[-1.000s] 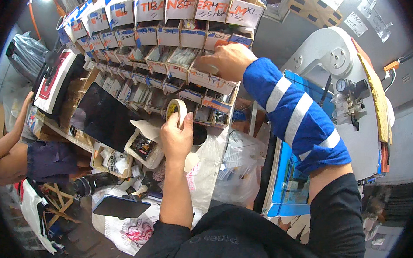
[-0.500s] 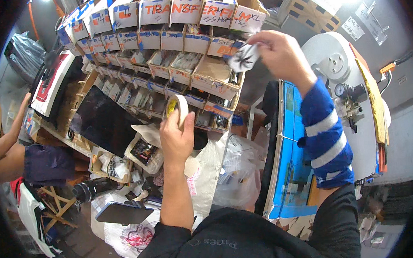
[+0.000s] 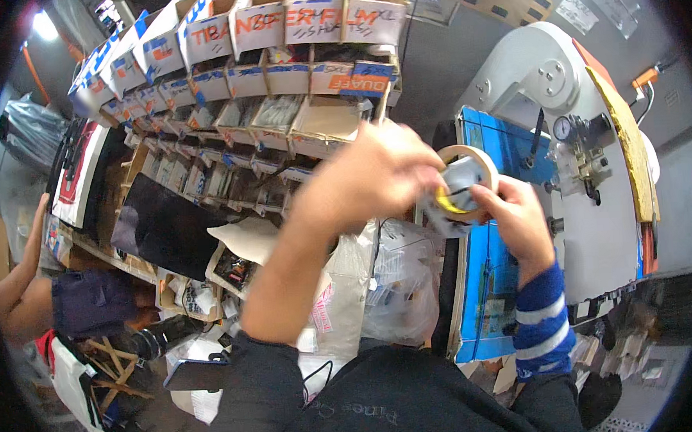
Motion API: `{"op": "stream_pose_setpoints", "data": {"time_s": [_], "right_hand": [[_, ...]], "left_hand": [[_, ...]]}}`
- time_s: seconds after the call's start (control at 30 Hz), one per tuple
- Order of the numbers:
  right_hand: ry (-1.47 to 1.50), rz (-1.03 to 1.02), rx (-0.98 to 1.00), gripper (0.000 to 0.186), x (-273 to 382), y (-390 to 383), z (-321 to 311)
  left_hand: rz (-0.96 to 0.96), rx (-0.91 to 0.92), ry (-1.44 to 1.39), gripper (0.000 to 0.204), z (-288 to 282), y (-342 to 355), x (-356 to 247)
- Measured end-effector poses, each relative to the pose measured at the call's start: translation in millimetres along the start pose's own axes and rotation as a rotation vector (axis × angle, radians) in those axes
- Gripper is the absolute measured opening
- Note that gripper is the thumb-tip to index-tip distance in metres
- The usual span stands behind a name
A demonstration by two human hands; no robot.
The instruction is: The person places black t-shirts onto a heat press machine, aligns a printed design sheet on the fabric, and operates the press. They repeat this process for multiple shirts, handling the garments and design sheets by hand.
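Observation:
My right hand [image 3: 522,218] grips a roll of cream tape [image 3: 485,159], thumb and fingers at its lower right side. Under the roll hangs a small white printed piece [image 3: 454,224] with dark marks, partly hidden. A yellow patch shows inside the ring. My left hand [image 3: 382,167], smeared by motion, comes up to the roll's left edge. Its fingers are curled and pressed together there; whether they pinch the tape's end is not visible. A blue sleeve with white stripes covers my right forearm.
A rack of cardboard bins [image 3: 260,72] with packed sheets rises ahead. At right stands a grey-white press [image 3: 526,73] with a gauge [image 3: 564,129] beside a blue board [image 3: 483,287]. A clear plastic bag [image 3: 401,291] lies below my hands. Another person's arm [image 3: 27,256] shows at far left.
The roll of tape has passed from my left hand to my right. My right hand has come down from the upper bins with the white piece, and my left hand has moved right to meet it.

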State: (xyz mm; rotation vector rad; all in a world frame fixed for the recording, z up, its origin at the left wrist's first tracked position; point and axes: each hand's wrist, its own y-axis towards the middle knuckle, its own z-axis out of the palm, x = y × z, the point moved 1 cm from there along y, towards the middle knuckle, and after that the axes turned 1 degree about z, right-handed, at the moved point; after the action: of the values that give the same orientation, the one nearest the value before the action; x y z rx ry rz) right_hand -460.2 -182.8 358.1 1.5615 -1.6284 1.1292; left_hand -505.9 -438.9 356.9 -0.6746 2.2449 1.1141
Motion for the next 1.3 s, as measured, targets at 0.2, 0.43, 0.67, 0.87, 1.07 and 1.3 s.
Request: {"op": "stream_pose_setpoints", "data": {"time_s": [0.2,0.43,0.67,0.87,1.07,1.3], "right_hand": [[-0.712,-0.47,-0.468,0.019,24,-89,-52],[-1.098,-0.514,-0.362,0.02,-29,-114,-92],[-1.095,-0.56,-0.354,0.023,-34,-113,-95],[-1.113,-0.565,-0.351,0.024,-34,-110,-98],[-1.169,-0.486,-0.361,0.027,-44,-118,-110],[-1.089,-0.478,-0.328,0.028,-22,-102,-116]], "left_hand": [[-0.54,0.485,0.858,0.027,-74,16,76],[-0.557,0.763,0.995,0.054,-56,45,82],[-0.581,0.895,0.907,0.059,-54,55,101],[-0.441,1.136,1.021,0.05,-56,39,138],[-0.284,1.125,0.992,0.02,-55,56,84],[-0.016,0.77,0.915,0.018,-85,45,103]]}}
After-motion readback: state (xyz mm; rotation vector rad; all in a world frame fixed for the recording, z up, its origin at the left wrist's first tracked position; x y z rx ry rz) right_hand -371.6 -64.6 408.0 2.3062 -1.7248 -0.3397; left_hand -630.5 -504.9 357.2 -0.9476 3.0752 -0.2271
